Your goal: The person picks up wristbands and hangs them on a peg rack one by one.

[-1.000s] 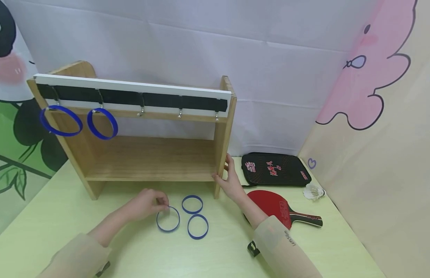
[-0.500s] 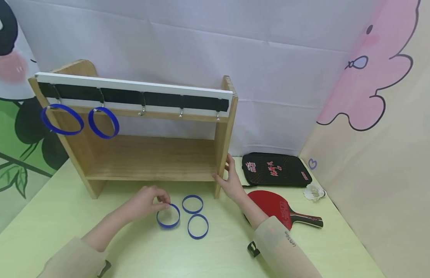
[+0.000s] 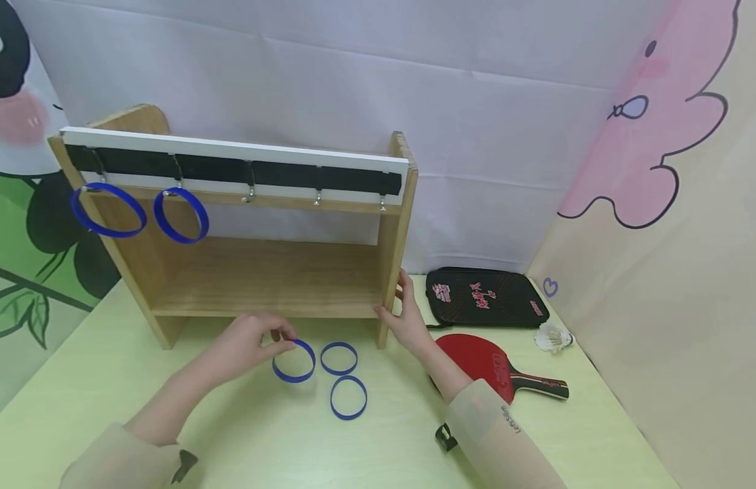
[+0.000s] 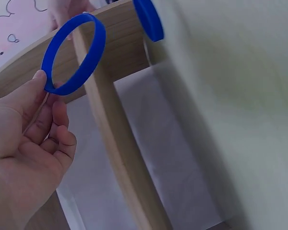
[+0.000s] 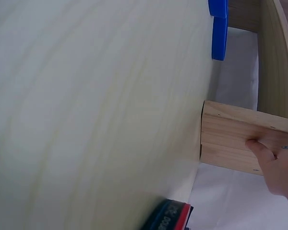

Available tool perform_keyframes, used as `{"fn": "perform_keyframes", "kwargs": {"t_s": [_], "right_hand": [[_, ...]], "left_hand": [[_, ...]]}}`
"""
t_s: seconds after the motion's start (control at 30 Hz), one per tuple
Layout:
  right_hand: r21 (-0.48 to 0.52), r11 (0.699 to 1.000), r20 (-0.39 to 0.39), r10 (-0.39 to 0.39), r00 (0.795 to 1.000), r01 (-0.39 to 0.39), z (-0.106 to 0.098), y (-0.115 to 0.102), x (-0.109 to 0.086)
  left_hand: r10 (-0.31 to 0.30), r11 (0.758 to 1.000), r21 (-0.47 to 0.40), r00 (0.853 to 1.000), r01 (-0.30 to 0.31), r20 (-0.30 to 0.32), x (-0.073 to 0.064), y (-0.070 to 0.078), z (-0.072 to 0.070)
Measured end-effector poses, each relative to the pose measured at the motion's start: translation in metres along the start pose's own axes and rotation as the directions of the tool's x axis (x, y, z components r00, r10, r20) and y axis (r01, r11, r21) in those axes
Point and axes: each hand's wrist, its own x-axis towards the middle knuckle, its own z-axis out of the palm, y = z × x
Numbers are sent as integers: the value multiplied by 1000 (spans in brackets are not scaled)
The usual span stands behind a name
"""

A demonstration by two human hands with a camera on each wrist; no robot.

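Note:
In the head view my left hand (image 3: 246, 346) pinches a thin blue ring (image 4: 92, 56) between thumb and fingertips, holding it off the table in front of the wooden shelf (image 3: 280, 314). My right hand (image 3: 409, 326) rests against the shelf's right side panel (image 3: 386, 326), thumb near its front edge, other fingers along the outer side, partly hidden. Two more rings lie on the table, one blue ring (image 3: 338, 373) just behind another blue ring (image 3: 348, 416). On the shelf's upper rail, a blue ring (image 3: 117, 233) and a second blue ring (image 3: 202, 219) hang from the two leftmost hooks.
Three bare metal hooks, including the middle hook (image 3: 249, 193), line the rail. Right of the shelf are a black zip case (image 3: 484, 297), a white shuttlecock (image 3: 553, 337) and a red table tennis bat (image 3: 475, 360). A white cloth (image 3: 329, 88) covers the back wall.
My left hand has raised the pinched blue ring from the table and shifted slightly back toward the shelf. My right hand stays at the side panel.

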Motion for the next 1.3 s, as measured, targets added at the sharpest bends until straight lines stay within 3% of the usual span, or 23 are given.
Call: {"fn": "perform_keyframes", "kwargs": {"t_s": [0.37,0.53,0.73,1.07,1.3], "right_hand": [[22,1000,13,11,1000,-11,1,1,0],[25,1000,14,10,1000,-10,1,1,0],[18,1000,5,6,1000,-6,1,-1,-1],[13,1000,8,7,1000,-7,0,-1,0],[8,1000,3,-2,1000,2,0,-2,-1]], "left_hand": [[-26,999,-39,993,21,-117,-1,25,-27],[5,1000,-4,975,-6,-221,0,33,-40],[33,999,36,940,-22,-341,1,39,-53],[51,999,22,851,-46,-522,3,53,-75],[-50,996,-94,806,-7,-590,7,62,-87]]}}
